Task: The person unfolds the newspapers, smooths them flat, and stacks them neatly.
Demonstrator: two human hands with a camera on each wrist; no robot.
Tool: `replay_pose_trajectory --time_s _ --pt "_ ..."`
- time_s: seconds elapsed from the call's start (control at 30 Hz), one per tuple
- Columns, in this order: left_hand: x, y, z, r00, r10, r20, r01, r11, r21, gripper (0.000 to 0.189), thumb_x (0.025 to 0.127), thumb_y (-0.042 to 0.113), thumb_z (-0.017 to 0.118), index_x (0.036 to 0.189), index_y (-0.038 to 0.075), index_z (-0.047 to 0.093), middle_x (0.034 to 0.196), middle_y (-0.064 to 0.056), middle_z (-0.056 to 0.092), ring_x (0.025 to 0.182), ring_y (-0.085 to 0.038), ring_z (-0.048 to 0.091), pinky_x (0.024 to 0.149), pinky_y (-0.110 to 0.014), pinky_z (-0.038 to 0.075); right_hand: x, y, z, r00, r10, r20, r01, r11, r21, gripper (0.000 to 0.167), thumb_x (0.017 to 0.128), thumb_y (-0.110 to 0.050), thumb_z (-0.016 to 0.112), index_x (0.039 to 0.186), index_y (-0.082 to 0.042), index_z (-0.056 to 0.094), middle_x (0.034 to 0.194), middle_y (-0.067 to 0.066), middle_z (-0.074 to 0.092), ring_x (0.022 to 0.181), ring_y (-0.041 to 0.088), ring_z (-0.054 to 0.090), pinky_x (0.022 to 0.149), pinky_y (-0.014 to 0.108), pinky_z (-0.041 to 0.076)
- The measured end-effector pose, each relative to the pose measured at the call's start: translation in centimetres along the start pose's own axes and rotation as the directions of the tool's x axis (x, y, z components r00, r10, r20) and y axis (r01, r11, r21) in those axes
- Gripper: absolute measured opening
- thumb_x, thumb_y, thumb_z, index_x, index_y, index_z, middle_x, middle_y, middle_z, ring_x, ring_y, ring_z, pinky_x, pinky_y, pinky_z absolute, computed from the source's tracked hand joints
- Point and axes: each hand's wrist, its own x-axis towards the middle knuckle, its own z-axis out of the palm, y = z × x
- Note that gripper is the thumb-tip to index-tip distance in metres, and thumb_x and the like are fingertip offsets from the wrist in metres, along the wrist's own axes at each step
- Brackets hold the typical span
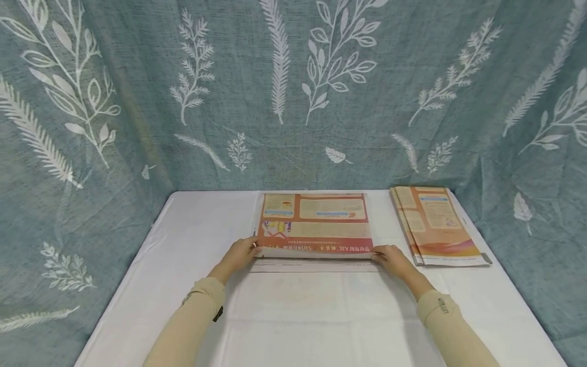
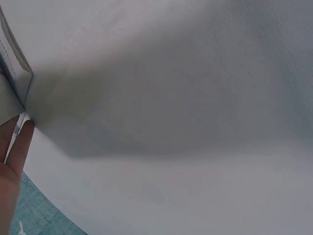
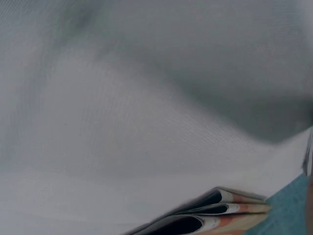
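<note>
A printed newspaper sheet (image 1: 316,214) in orange and red lies at the back middle of the table. Its near edge is lifted slightly over another paper layer (image 1: 316,266) beneath. At the left near corner my left hand (image 1: 243,253) pinches the sheet between thumb and fingers. The right near corner is pinched by my right hand (image 1: 392,259). In the left wrist view, fingers (image 2: 19,147) touch a folded paper corner (image 2: 19,88). Only a sliver of the right hand enters the right wrist view, at its right edge.
Folded newspapers (image 1: 433,224) lie stacked to the right, their folds (image 3: 220,210) showing in the right wrist view. A white cloth (image 1: 293,326) covers the table. Green leaf-patterned curtains (image 1: 284,102) hang behind and along both sides.
</note>
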Motion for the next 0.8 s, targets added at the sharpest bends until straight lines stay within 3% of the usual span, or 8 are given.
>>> replay_pose_trajectory --time_s 0.13,0.2,0.27,0.4,0.53,0.6,0.7,0.8 --pt "0.1 0.4 -0.1 0.999 -0.030 -0.017 0.031 0.999 0.029 0.013 0.091 0.013 0.061 0.091 0.000 0.065 0.079 -0.010 0.068 0.068 -0.019 0.062 0.061 -0.031 0.051 0.1 0.0 -0.3 0.997 0.040 -0.061 -0.036 0.997 0.063 0.008 0.086 -0.001 0.063 0.079 0.005 0.065 0.065 0.007 0.061 0.058 0.011 0.049 0.054 0.027 0.043" --pt "0.1 0.4 -0.1 0.999 -0.044 -0.013 0.044 0.999 0.030 0.014 0.090 0.014 0.062 0.093 0.001 0.067 0.079 -0.009 0.068 0.066 -0.018 0.060 0.060 -0.030 0.049 0.5 0.6 -0.1 0.995 0.088 -0.048 -0.082 0.990 0.112 0.011 0.087 -0.002 0.062 0.080 0.006 0.063 0.062 0.008 0.056 0.057 0.010 0.041 0.053 0.027 0.037" --pt "0.1 0.3 -0.1 0.999 -0.054 0.001 0.054 0.999 0.004 0.017 0.090 0.017 0.063 0.098 0.003 0.068 0.084 -0.009 0.069 0.070 -0.017 0.060 0.063 -0.032 0.050 1.0 1.8 0.6 0.990 0.141 -0.019 -0.137 0.981 0.141 0.016 0.090 -0.008 0.061 0.090 0.008 0.065 0.070 0.012 0.061 0.060 0.014 0.045 0.057 0.029 0.042" --pt "0.1 -0.4 0.0 0.994 -0.077 0.078 0.089 0.983 -0.160 0.036 0.086 0.021 0.068 0.115 0.000 0.064 0.104 -0.015 0.066 0.085 -0.019 0.056 0.077 -0.035 0.050 2.8 10.5 5.8 0.986 0.169 -0.004 -0.167 0.977 0.129 0.036 0.094 -0.027 0.058 0.104 0.007 0.065 0.082 0.017 0.064 0.068 0.021 0.051 0.062 0.033 0.044" --pt "-0.2 -1.1 0.1 0.996 -0.058 0.072 0.071 0.978 -0.196 0.041 0.077 0.019 0.076 0.104 -0.010 0.065 0.098 -0.021 0.064 0.082 -0.024 0.054 0.076 -0.038 0.050 3.9 18.1 10.4 0.985 0.163 -0.049 -0.157 0.982 0.103 0.043 0.093 -0.035 0.058 0.102 0.006 0.065 0.070 0.009 0.057 0.061 0.020 0.046 0.056 0.033 0.038" --pt "-0.4 -1.4 0.2 1.000 -0.021 0.013 0.023 0.992 -0.122 0.033 0.076 0.019 0.076 0.089 -0.009 0.067 0.095 -0.021 0.065 0.086 -0.028 0.055 0.077 -0.042 0.050 4.1 19.0 10.9 0.983 0.176 -0.060 -0.168 0.980 0.109 0.041 0.093 -0.035 0.059 0.097 0.004 0.066 0.066 0.007 0.054 0.059 0.019 0.044 0.054 0.033 0.037" --pt "-0.7 -1.6 0.4 0.998 0.018 -0.061 -0.023 0.996 -0.085 0.028 0.078 0.019 0.073 0.086 -0.008 0.069 0.096 -0.022 0.067 0.093 -0.036 0.057 0.087 -0.049 0.049 4.4 18.5 11.0 0.978 0.186 -0.095 -0.174 0.977 0.123 0.039 0.093 -0.038 0.058 0.085 -0.001 0.067 0.059 0.000 0.050 0.053 0.014 0.041 0.048 0.030 0.033" --pt "-1.2 -1.6 0.6 0.996 -0.015 -0.088 0.001 0.988 -0.154 0.024 0.081 0.016 0.069 0.088 -0.007 0.070 0.098 -0.022 0.069 0.101 -0.041 0.060 0.094 -0.054 0.045 4.3 17.7 10.9 0.973 0.201 -0.109 -0.187 0.974 0.130 0.035 0.092 -0.034 0.061 0.074 -0.004 0.064 0.054 -0.003 0.046 0.049 0.012 0.038 0.045 0.029 0.029"
